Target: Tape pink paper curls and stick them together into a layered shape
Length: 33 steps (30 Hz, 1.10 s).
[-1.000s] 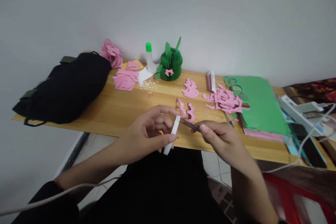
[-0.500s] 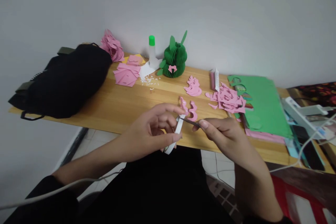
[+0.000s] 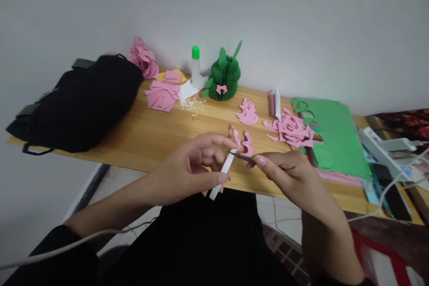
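My left hand (image 3: 192, 167) is closed on a narrow white paper strip (image 3: 221, 175), pinched between thumb and fingers above the table's front edge. My right hand (image 3: 286, 172) grips a thin dark tool, probably small scissors (image 3: 241, 157), whose tip meets the top of the strip. Two small pink paper cut-outs (image 3: 241, 141) lie on the wooden table (image 3: 140, 134) just behind both hands.
A black bag (image 3: 80, 103) fills the table's left end. At the back stand a glue bottle (image 3: 195, 68), a green paper ornament (image 3: 225, 75) and pink paper pieces (image 3: 162, 94). Pink scraps (image 3: 291, 127), green sheets (image 3: 330, 136) and a white cable (image 3: 393, 172) lie to the right.
The hands stay together at the strip; the white strip has tilted slightly in my left hand. The view has shifted a little.
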{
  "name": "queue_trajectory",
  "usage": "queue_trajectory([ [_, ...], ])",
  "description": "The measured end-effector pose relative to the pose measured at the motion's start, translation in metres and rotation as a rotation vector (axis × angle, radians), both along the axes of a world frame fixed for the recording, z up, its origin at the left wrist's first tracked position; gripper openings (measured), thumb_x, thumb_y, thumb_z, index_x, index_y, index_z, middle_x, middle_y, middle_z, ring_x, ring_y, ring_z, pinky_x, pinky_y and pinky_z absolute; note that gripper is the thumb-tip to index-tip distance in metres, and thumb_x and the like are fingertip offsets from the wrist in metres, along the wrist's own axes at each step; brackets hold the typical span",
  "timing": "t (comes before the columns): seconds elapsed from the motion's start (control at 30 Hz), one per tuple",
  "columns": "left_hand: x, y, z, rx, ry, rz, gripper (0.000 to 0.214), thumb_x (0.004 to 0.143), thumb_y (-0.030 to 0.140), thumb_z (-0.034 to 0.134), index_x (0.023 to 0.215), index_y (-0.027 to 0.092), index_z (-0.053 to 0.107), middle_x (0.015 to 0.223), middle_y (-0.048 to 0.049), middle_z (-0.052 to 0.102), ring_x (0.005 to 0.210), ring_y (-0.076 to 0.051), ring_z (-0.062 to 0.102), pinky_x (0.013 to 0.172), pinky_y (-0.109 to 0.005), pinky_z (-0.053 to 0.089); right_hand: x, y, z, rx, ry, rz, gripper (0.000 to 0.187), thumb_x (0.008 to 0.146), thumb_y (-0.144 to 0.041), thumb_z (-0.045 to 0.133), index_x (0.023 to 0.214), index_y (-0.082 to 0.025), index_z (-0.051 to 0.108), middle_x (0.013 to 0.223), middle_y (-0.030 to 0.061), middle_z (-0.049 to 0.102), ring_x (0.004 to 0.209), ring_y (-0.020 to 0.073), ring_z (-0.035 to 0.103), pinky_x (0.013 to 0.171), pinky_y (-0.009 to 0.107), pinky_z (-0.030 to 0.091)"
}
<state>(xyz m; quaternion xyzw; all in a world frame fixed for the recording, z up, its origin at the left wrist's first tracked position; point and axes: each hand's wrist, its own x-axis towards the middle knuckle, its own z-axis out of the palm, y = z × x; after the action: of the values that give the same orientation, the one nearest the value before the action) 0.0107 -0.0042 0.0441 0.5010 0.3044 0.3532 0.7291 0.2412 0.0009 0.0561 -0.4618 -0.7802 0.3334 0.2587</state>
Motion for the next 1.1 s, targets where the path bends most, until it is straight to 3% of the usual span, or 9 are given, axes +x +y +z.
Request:
queue_trajectory([
  [0.23, -0.006, 0.004, -0.002, -0.001, -0.001, -0.005, 0.044, 0.080, 0.013, 0.069, 0.121, 0.020, 0.053, 0.072, 0.0049, 0.057, 0.058, -0.007, 0.055, 0.048, -0.014, 0.045, -0.002, 0.005, 0.004, 0.030, -0.038, 0.014, 0.042, 0.096, -0.040, 0.051, 0.069, -0.015, 0.070, 0.051, -0.0046, 0.038, 0.046, 0.0072, 0.027, 0.041, 0.021, 0.025],
  [0.37, -0.009, 0.008, -0.003, 0.073, 0.035, 0.059, 0.048, 0.080, 0.016, 0.069, 0.125, 0.023, 0.050, 0.072, 0.0054, 0.055, 0.062, -0.008, 0.055, 0.055, -0.017, 0.045, -0.007, 0.011, 0.006, 0.053, -0.076, 0.056, 0.047, 0.097, -0.041, 0.049, 0.063, -0.015, 0.067, 0.050, -0.0033, 0.045, 0.046, 0.0073, 0.033, 0.043, 0.021, 0.029],
  [0.6, -0.032, 0.009, -0.002, 0.371, 0.392, 0.255, 0.048, 0.082, 0.020, 0.064, 0.127, 0.025, 0.048, 0.076, 0.0039, 0.058, 0.064, -0.009, 0.056, 0.056, -0.018, 0.044, -0.020, 0.030, -0.001, 0.202, -0.133, 0.068, 0.040, 0.098, -0.039, 0.048, 0.080, -0.016, 0.075, 0.059, 0.0034, 0.068, 0.047, 0.0110, 0.056, 0.048, 0.022, 0.039],
  [0.7, -0.053, 0.018, -0.021, 0.566, 0.696, 0.324, 0.045, 0.080, 0.018, 0.059, 0.125, 0.024, 0.052, 0.082, 0.0001, 0.065, 0.064, -0.012, 0.058, 0.058, -0.022, 0.045, -0.026, 0.036, -0.005, 0.294, -0.171, 0.062, 0.043, 0.100, -0.041, 0.046, 0.086, -0.014, 0.076, 0.062, 0.0054, 0.071, 0.048, 0.0121, 0.061, 0.048, 0.021, 0.041],
  [0.8, -0.076, 0.035, -0.053, 0.646, 1.114, 0.401, 0.045, 0.079, 0.019, 0.056, 0.124, 0.021, 0.057, 0.087, -0.0063, 0.069, 0.068, -0.020, 0.061, 0.062, -0.029, 0.045, -0.030, 0.039, -0.011, 0.370, -0.202, 0.097, 0.049, 0.101, -0.043, 0.042, 0.083, -0.010, 0.075, 0.062, 0.0080, 0.072, 0.049, 0.0133, 0.064, 0.048, 0.022, 0.041],
  [0.87, -0.087, 0.045, -0.071, 0.654, 1.294, 0.358, 0.039, 0.081, 0.019, 0.054, 0.119, 0.017, 0.062, 0.092, -0.0119, 0.071, 0.078, -0.027, 0.065, 0.067, -0.034, 0.047, -0.033, 0.040, -0.015, 0.396, -0.220, 0.123, 0.051, 0.102, -0.043, 0.041, 0.083, -0.009, 0.074, 0.062, 0.0082, 0.071, 0.049, 0.0136, 0.064, 0.047, 0.023, 0.040],
  [0.93, -0.091, 0.050, -0.079, 0.650, 1.339, 0.351, 0.035, 0.084, 0.022, 0.052, 0.116, 0.016, 0.064, 0.102, -0.0154, 0.071, 0.092, -0.032, 0.065, 0.077, -0.039, 0.049, -0.035, 0.041, -0.019, 0.396, -0.234, 0.146, 0.051, 0.102, -0.044, 0.040, 0.088, -0.010, 0.074, 0.062, 0.0068, 0.071, 0.048, 0.0127, 0.063, 0.047, 0.022, 0.040],
  [1.0, -0.087, 0.049, -0.074, 0.670, 1.285, 0.374, 0.029, 0.088, 0.027, 0.051, 0.111, 0.016, 0.066, 0.108, -0.0147, 0.070, 0.102, -0.031, 0.063, 0.086, -0.040, 0.048, -0.036, 0.041, -0.023, 0.385, -0.240, 0.170, 0.049, 0.102, -0.046, 0.040, 0.090, -0.012, 0.074, 0.062, 0.0051, 0.071, 0.047, 0.0115, 0.061, 0.048, 0.022, 0.040],
  [1.1, -0.072, 0.044, -0.050, 0.702, 0.978, 0.345, 0.022, 0.092, 0.034, 0.054, 0.093, 0.017, 0.069, 0.090, -0.0074, 0.072, 0.083, -0.020, 0.065, 0.078, -0.031, 0.049, -0.037, 0.042, -0.028, 0.367, -0.271, 0.209, 0.050, 0.101, -0.047, 0.040, 0.091, -0.014, 0.075, 0.061, 0.0044, 0.071, 0.048, 0.0117, 0.061, 0.048, 0.022, 0.039],
])
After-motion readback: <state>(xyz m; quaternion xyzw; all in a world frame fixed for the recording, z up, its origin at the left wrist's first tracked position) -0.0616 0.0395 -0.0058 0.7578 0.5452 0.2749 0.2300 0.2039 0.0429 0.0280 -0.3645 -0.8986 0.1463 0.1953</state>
